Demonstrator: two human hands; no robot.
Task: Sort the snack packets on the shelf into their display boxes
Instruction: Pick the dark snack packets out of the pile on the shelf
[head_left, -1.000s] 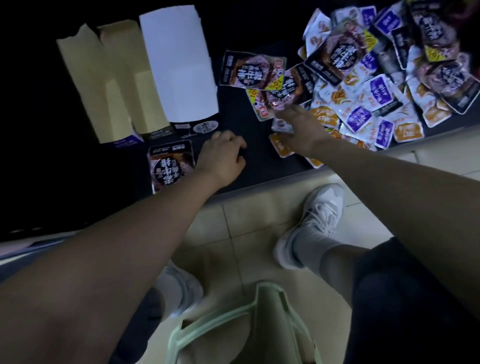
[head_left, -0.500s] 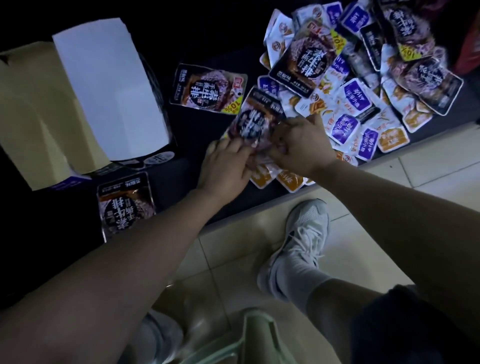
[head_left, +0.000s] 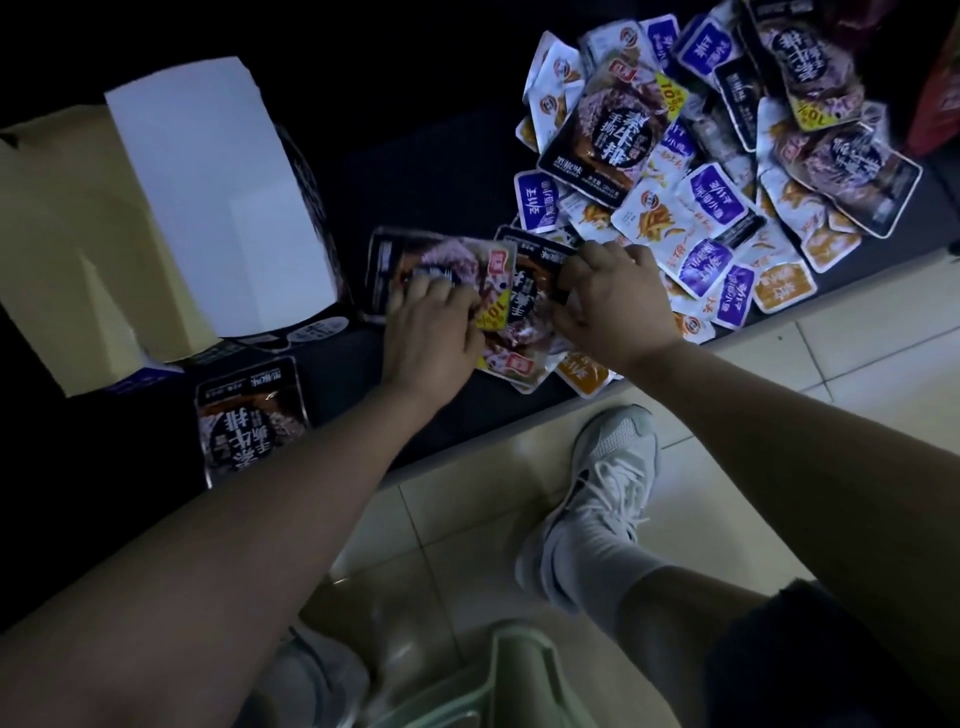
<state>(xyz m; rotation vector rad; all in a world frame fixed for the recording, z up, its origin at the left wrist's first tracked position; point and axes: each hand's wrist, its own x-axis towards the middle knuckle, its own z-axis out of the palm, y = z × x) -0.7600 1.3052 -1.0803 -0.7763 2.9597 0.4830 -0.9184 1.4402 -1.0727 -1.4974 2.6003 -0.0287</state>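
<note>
While both hands meet mid-shelf (head_left: 493, 410), they work on two overlapping dark packets near the front edge. L hand (head_left: 434, 338) lies knuckles-up on the first dark packet (head_left: 415, 254), fingers curled & close together, tips gripping its face; thumb hidden. R hand (head_left: 615, 306) has fingers bent tight together, pinching the top edge of the second dark packet (head_left: 519, 306); can't tell where the thumb sits. Second packet lies partly over the first's R end, w/ an orange packet (head_left: 582, 371) poking out under it.

Mixed pile (head_left: 691, 208) of small white, purple & orange packets plus big dark ones fills the shelf's R side, right beside the R hand. One lone dark packet (head_left: 249, 415) lies flat L of the L forearm, just in front of the boxes. White-flap box (head_left: 218, 192) & tan box (head_left: 62, 234) stand side by side, touching, at far L.

Below: tiled floor (head_left: 831, 374), white shoe (head_left: 608, 483), pale green basket (head_left: 498, 686).
</note>
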